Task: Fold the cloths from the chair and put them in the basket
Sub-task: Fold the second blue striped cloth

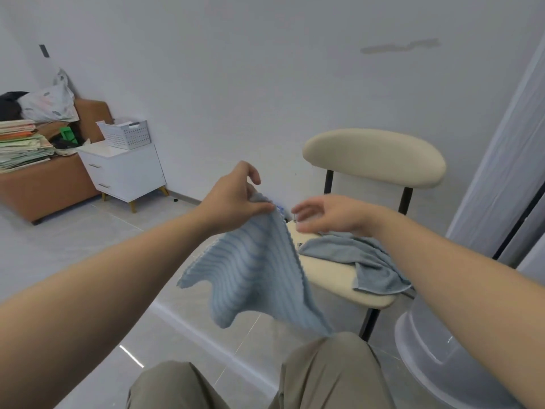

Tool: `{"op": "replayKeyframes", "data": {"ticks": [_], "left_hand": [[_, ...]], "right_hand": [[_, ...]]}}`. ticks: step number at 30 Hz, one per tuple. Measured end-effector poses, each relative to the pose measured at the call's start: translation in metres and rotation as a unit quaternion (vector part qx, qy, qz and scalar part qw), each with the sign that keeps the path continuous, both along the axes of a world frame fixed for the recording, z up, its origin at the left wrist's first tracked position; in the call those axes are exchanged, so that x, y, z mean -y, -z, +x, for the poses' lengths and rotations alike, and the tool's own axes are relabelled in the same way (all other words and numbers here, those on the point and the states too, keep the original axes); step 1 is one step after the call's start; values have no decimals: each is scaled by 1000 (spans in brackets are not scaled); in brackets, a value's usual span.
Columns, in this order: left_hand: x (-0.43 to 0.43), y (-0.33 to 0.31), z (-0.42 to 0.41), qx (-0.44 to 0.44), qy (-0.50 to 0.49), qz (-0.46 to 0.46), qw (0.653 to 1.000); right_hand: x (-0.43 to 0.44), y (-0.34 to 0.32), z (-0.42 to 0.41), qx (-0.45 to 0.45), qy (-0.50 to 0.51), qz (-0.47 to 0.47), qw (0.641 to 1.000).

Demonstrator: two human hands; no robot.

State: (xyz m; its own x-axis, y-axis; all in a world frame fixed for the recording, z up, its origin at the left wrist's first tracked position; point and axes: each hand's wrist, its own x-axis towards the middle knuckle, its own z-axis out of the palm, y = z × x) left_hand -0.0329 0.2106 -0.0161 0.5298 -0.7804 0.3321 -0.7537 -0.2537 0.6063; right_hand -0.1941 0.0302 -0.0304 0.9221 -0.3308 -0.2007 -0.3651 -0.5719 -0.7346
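Cloth in hand: light blue ribbed cloth (253,276) hangs in the air from one top corner, its lower edges loose over the person's knees.
Left hand: left hand (236,199) pinches that corner between thumb and fingers; the other fingers are lifted clear.
Right hand: right hand (330,214) is blurred, its fingers spread and holding nothing, just beside the cloth's upper edge.
Second cloth: blue-grey towelling cloth (362,261) lies crumpled on the seat of the cream padded chair with black legs (374,157), one end drooping over the front edge.
Basket: white perforated plastic basket (126,135) stands on a white bedside cabinet (124,169), well apart from the chair; a pale round plastic tub (427,343) sits near the chair's leg.
Risk, grip: a one-corner pinch is likely to let the cloth twist or slip to the floor.
Risk, fold: if the right hand catches the edge away from the opposite corner, the fold probably comes out skewed.
Risk, chair: a sweep of the right forearm could drag the drooping cloth off the seat.
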Motion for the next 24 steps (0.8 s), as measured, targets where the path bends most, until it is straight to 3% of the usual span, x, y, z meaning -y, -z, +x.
{"op": "replayKeyframes", "data": {"ticks": [2, 5, 24], "left_hand": [[1, 0, -7, 16, 7, 13, 1000], [-4, 3, -11, 8, 18, 28, 999], [-21, 21, -11, -94, 19, 20, 995]], "right_hand": [[-18, -8, 16, 118, 6, 76, 990], [-36, -17, 32, 167, -13, 49, 985], [-54, -11, 40, 134, -70, 18, 988]]}}
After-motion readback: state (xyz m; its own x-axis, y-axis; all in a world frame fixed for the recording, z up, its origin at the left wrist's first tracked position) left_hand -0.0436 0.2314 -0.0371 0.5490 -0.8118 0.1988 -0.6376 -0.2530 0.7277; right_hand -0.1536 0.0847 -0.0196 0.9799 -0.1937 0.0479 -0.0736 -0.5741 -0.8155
